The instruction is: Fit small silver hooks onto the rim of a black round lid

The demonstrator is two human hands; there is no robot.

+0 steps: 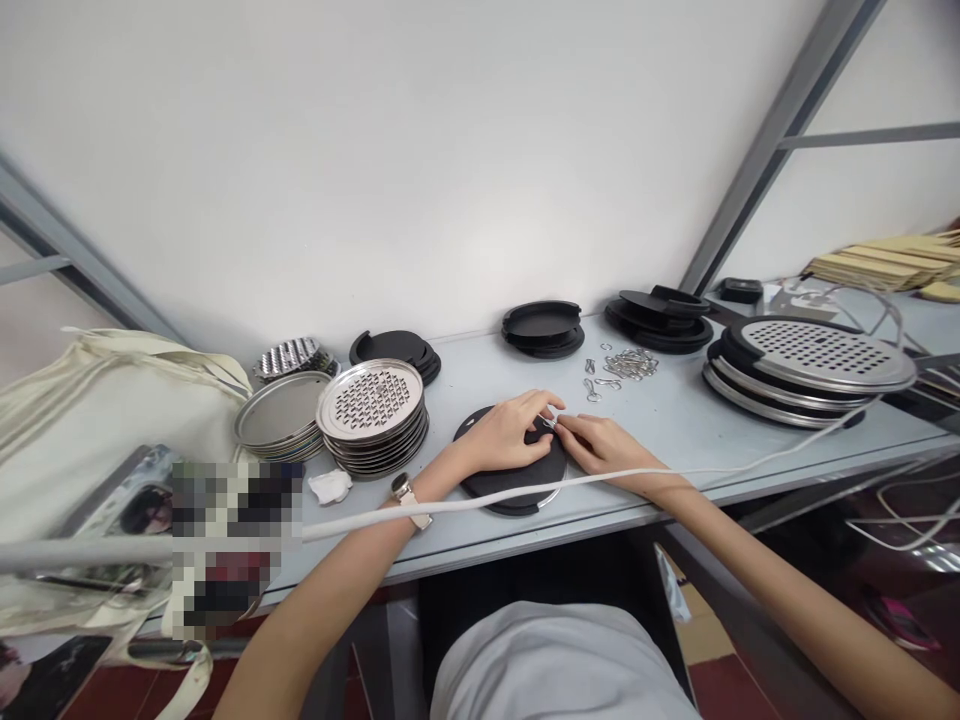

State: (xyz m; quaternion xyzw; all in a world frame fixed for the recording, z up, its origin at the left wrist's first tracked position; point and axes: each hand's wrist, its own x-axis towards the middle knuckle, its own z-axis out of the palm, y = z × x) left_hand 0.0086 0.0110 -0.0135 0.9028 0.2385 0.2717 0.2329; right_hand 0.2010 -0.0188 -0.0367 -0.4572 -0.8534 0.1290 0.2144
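Both hands meet over a round black plate [491,485] lying on the table near its front edge; a bit of shiny metal rim shows at its lower right. My left hand [510,432] is closed in a pinch on a small metal clip [550,424], its wrist and palm above the plate. From the other side, the fingertips of my right hand [604,446] are pressed together on the same clip, by the plate's right edge. Fingers hide much of the clip. A pile of similar loose metal clips [634,364] lies just beyond my right hand.
Metal grater discs [375,400] and plain metal discs [281,410] are stacked at left. Black round holders [541,325] stand along the wall. At right sits a stack of assembled graters [817,355]. A white cable [480,497] crosses in front; a cloth bag [150,400] is far left.
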